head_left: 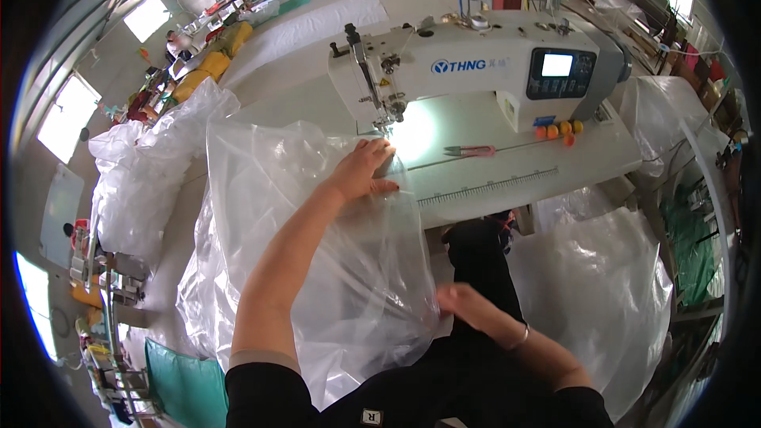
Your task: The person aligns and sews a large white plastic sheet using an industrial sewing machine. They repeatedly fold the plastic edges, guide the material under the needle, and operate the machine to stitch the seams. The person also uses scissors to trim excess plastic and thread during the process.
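A large clear plastic sheet (317,230) drapes over the left end of a white sewing machine's table and hangs down in front of me. My left hand (365,170) lies on it with the fingers stretched out toward the needle area (384,123) and the thumb apart, pressing it down. Lower and to the right, my right hand (476,309) is at the sheet's right edge, blurred, with its fingers closed on that edge. The sewing machine (476,55) stands just beyond my left hand, its lamp lit.
Pink-handled thread snips (469,150) and several small orange fruits (559,130) lie on the machine table (507,166), which has a printed ruler strip. More plastic sheeting is heaped at left (139,190) and right (594,293). A person (178,43) is far off at left.
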### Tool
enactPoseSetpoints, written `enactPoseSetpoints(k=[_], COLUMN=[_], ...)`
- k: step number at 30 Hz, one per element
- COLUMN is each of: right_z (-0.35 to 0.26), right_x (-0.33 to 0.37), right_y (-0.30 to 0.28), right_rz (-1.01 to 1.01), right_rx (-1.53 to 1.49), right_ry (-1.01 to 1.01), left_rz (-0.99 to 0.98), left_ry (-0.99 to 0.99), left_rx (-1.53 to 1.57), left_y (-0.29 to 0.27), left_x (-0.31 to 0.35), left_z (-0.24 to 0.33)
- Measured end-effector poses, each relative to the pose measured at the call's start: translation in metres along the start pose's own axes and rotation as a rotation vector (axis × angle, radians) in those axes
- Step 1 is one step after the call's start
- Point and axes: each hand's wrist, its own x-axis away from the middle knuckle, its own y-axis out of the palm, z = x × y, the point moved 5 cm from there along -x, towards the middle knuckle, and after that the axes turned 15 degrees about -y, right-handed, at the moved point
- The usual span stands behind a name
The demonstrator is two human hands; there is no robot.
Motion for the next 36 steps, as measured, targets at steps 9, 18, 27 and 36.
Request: enactPoseSetpoints(k=[9,18,27,36], right_z=[0.025,-0.032,-0.080,-0.080], right_x=[-0.016,0.021,-0.047,-0.029], right_y=[0.028,-0.001,0.021,0.038], right_rz=[0.197,0.003,0.214,0.352], right_rx=[-0.021,0.284,0.545,0.273], right_ry=[0.162,0.126,-0.315,-0.119], left_rz=[0.007,-0.086,-0.002,0.011], left_ry=[0.021,-0.184,-0.302,-0.408], left_rx=[0.017,0.022,0.020,0.118], left_y=[0.003,0.005,0.002,0.010], left_x=[-0.004,-0.003,0.000,-0.009], left_z=[0.001,0.002,0.012,0.004])
